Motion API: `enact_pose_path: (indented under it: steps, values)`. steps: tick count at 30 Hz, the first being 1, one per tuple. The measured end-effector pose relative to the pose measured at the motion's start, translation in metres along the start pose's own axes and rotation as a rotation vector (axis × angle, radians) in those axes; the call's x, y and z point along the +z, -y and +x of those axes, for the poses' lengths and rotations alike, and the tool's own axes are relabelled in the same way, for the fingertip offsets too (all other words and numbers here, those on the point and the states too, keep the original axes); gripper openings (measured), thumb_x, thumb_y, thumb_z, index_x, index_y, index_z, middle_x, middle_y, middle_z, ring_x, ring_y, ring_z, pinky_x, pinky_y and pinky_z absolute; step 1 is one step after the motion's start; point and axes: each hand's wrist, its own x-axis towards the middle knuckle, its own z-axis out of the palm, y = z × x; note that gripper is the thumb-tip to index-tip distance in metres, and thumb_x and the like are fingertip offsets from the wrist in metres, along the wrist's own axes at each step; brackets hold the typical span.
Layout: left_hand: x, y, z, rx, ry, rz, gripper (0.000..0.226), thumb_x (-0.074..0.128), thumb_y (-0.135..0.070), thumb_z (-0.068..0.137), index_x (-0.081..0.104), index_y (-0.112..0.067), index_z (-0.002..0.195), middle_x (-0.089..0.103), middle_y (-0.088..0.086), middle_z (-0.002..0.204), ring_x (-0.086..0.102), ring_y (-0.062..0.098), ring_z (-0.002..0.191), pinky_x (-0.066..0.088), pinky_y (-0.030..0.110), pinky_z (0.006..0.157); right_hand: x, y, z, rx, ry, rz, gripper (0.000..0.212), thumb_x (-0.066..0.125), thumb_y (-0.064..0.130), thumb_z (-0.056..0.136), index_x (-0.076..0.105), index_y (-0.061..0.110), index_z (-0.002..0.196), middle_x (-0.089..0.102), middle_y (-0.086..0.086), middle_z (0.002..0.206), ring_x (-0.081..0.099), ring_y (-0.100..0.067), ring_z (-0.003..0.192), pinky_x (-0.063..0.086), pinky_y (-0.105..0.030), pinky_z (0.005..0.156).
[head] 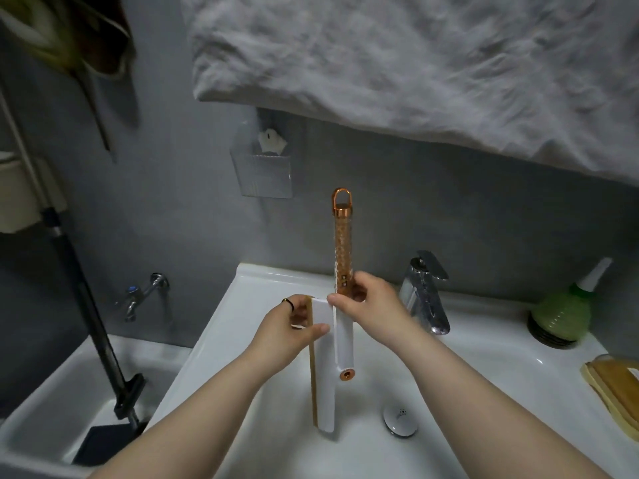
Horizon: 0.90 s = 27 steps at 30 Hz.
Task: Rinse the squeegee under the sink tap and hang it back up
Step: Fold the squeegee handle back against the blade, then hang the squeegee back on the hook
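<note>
I hold a squeegee (325, 371) upright over the white sink (484, 375). It has a white blade body and a copper handle with a loop at the top, folded alongside the blade. My left hand (294, 328) pinches the top of the white blade, a ring on one finger. My right hand (363, 302) grips the lower part of the copper handle. The chrome tap (427, 292) stands to the right of my hands, and no water runs from it.
The sink drain plug (400, 420) lies at the lower right of the squeegee. A green bottle (563, 312) and a yellow sponge (619, 388) sit on the sink's right edge. A second basin (52, 392) with a mop pole (93, 305) is at the left. A white cloth (415, 63) hangs overhead.
</note>
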Motion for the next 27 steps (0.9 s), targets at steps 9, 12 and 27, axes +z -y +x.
enact_pose_path:
  steps: [9,12,27]
  values:
    - [-0.021,-0.025,-0.015,0.018,-0.207,-0.049,0.034,0.068,-0.008,0.078,0.051,-0.036,0.079,0.057,-0.011,0.080,0.055,0.002,0.074,0.047,0.006,0.061,-0.007,0.034,0.005,-0.119,0.036,0.063,0.021,0.069,0.024,0.078,0.053,0.029,0.064,0.056,0.014,0.067,0.053,-0.003,0.065,0.042,-0.017,0.061]
    - [-0.031,-0.035,-0.018,0.062,-0.236,-0.093,0.035,0.067,-0.004,0.077,0.054,-0.036,0.081,0.062,-0.009,0.081,0.058,0.003,0.075,0.047,0.002,0.060,-0.010,0.059,0.011,-0.177,0.059,0.059,0.012,0.068,0.022,0.079,0.058,0.018,0.075,0.054,0.011,0.066,0.053,-0.008,0.067,0.041,-0.016,0.061]
    - [-0.195,-0.091,0.043,0.299,-0.295,-0.258,0.028,0.066,0.000,0.077,0.060,-0.025,0.088,0.069,-0.013,0.075,0.065,-0.009,0.064,0.048,0.002,0.059,0.040,0.236,0.110,-0.527,-0.150,-0.072,0.032,0.067,0.028,0.079,0.046,0.026,0.055,0.046,0.011,0.054,0.043,-0.002,0.052,0.036,-0.009,0.049]
